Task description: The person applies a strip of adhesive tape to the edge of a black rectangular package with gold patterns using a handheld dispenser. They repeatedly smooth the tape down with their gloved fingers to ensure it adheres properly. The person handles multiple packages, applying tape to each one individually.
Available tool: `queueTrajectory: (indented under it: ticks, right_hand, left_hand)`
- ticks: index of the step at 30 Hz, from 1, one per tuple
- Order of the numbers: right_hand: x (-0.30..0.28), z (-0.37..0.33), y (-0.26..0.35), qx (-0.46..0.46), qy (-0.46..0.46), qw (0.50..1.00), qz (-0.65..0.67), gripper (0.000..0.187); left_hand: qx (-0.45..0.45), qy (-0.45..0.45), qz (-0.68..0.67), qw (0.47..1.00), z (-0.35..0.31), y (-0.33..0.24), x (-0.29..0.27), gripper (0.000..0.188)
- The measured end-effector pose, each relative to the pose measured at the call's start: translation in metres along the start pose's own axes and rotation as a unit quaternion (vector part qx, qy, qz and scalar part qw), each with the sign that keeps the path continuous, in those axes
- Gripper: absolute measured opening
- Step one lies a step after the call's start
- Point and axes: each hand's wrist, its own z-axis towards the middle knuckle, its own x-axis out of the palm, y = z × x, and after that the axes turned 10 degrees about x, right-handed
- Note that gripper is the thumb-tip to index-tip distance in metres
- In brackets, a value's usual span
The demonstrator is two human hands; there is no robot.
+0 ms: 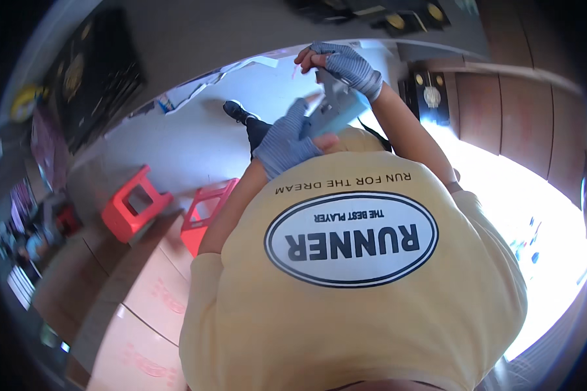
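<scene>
Both my hands wear striped grey-blue gloves with bare fingertips, held in front of my yellow shirt. My left hand (pixel 284 143) grips a boxy grey and light-blue thing (pixel 343 112), thumb on its near side and fingers on the far side. Motion blurs it, and its kind does not show. Just beyond its far end is my right hand (pixel 351 66), fingers bent and drawn together. A grey part of the boxy thing reaches up under that hand. Whatever those fingers pinch is hidden or too small to make out.
A dark table (pixel 202 45) runs across the far side, with black-and-gold flat boxes (pixel 98 72) on it. Red plastic stools (pixel 132 203) stand at left. Brown cartons (pixel 143 326) are stacked at lower left, more cartons (pixel 525 117) at right. A black shoe (pixel 236 112) shows below the table.
</scene>
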Motion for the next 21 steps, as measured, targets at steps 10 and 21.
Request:
queueTrajectory:
  ticks: [10,21]
  right_hand:
    - [-0.049,-0.151,-0.008,-0.074,-0.013,0.970,0.230,0.109]
    - [-0.145,-0.154,-0.022,-0.090,-0.175,0.937,0.287,0.055]
  left_hand:
    - [-0.181,0.129,-0.102,0.970,0.123,-0.056,0.109,0.069]
    - [-0.092,0.367,0.350,0.857,0.253,-0.044,0.174,0.067]
